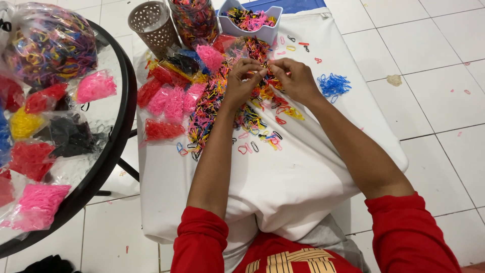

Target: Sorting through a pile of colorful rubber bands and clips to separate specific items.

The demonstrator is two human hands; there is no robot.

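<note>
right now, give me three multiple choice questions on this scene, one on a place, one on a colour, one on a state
1. Where does the blue heap lie?
A. on the white cloth, by the right hand
B. in the beige cup
C. on the round table

2. What colour are the sleeves?
A. green
B. red
C. white

3. How are the two hands placed?
A. flat and far apart
B. behind the back
C. close together, fingertips pinching small bands over the mixed pile

Answers:
1 A, the blue heap sits on the cloth just beyond the right hand.
2 B, both sleeves show red.
3 C, the left hand and right hand meet at the fingertips above the pile.
</note>
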